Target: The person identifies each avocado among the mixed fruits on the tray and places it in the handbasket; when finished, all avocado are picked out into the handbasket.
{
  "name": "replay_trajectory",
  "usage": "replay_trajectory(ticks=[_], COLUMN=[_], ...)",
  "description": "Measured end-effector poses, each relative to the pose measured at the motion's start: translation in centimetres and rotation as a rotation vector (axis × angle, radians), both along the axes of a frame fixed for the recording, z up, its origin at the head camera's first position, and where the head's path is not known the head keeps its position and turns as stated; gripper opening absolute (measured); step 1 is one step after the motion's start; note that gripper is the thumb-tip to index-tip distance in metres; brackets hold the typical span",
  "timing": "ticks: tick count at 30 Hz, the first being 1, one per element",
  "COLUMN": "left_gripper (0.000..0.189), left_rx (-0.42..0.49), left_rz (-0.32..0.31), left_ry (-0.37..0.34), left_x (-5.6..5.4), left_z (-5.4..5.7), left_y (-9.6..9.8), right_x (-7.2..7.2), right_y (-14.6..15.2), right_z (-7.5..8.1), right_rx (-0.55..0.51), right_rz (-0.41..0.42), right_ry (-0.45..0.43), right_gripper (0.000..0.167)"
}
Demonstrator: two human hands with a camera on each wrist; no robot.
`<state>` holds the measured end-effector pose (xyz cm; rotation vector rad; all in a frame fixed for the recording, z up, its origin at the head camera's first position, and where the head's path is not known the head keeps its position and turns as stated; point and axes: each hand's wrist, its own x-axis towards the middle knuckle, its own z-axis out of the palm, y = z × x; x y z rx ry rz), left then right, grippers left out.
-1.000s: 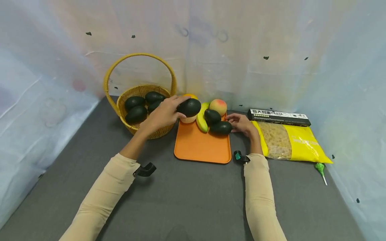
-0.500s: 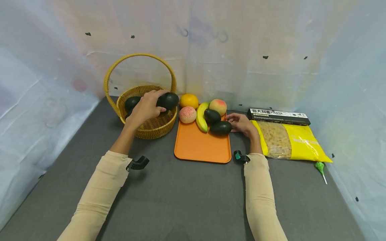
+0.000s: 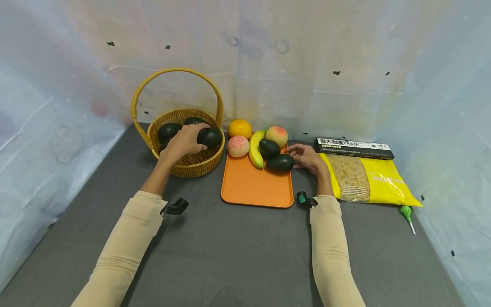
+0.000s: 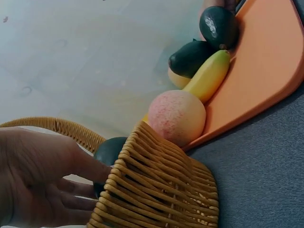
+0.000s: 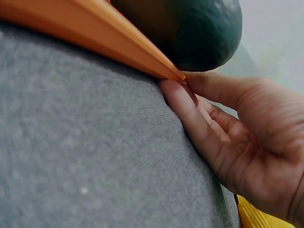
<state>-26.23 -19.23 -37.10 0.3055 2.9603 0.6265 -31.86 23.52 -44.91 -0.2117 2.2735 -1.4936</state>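
My left hand (image 3: 185,141) reaches over the wicker basket (image 3: 195,169) and grips a dark green avocado (image 3: 210,138) inside its right wall. In the left wrist view the basket's weave hides much of this avocado (image 4: 109,154). More avocados, such as one avocado (image 3: 168,131), lie in the basket, partly behind the hand. At the orange tray's (image 3: 256,187) right side, my right hand (image 3: 304,157) pinches the rim between thumb and fingers, plain in the right wrist view. Just above those fingertips sits another avocado (image 3: 281,163) on the tray.
Also on the tray are an avocado (image 3: 269,148), a banana (image 3: 255,149), a pink peach (image 3: 238,146) and a second peach (image 3: 277,136). An orange (image 3: 240,128) is at its back left corner. Right of it lie a black pasta box (image 3: 353,148), a yellow pasta bag (image 3: 370,179) and a green lollipop (image 3: 406,213).
My left hand has carried the avocado leftward from above the tray's fruit to the basket, then lowered it inside. The right hand has stayed at the tray's rim.
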Motion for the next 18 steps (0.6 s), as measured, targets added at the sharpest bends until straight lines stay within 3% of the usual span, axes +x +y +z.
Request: replay_trajectory(ticks=[3,10,18], left_gripper=[0.073,0.072,0.07], left_rx=[-0.012,-0.021,-0.026], left_rz=[0.001,0.004,0.011], left_ry=[-0.015,-0.05,-0.087], left_x=[-0.1,-0.2,-0.1], left_z=[-0.2,-0.6,-1.1], left_y=[0.1,0.3,0.3], right_x=[-0.1,0.9,1.0], right_y=[-0.1,-0.4,-0.5], right_z=[-0.2,1.4,1.4], right_rx=[-0.012,0.0,-0.006], right_rz=[-0.006,0.0,0.004], right_ry=[-0.001,-0.019,-0.027], right_gripper=[0.044,0.046,0.046])
